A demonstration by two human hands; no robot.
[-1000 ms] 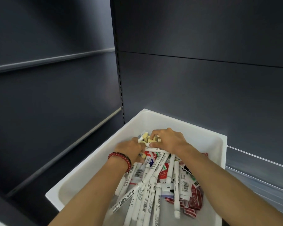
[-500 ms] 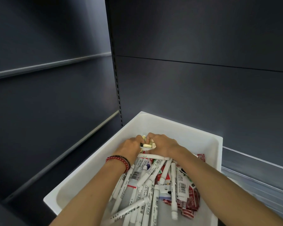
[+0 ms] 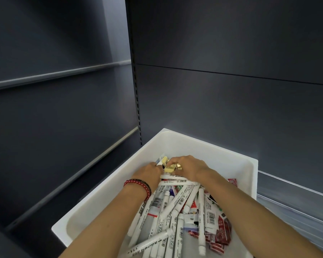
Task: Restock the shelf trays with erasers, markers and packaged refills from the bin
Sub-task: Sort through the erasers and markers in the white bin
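Observation:
A white plastic bin (image 3: pixel 190 140) sits in front of me, filled with several white markers (image 3: pixel 175 203) and red packaged refills (image 3: pixel 221 233). At its far end lie small yellow erasers (image 3: pixel 169 169). Both my hands reach into that end. My right hand (image 3: pixel 189 167) curls its fingers round some of the yellow erasers. My left hand (image 3: pixel 149 172), with a red bead bracelet on the wrist, has its fingers bent down among the erasers and markers; what it holds is hidden.
Dark grey shelf panels rise behind and to the left. A slotted upright (image 3: pixel 137 101) runs down to the bin's far corner. Clear-edged shelf trays (image 3: pixel 295 200) lie at the right of the bin. Shelf rails (image 3: pixel 60 74) cross the left wall.
Both hands have drawn closer together at the far end of the bin, gathering the yellow erasers. The markers have shifted a little under my wrists.

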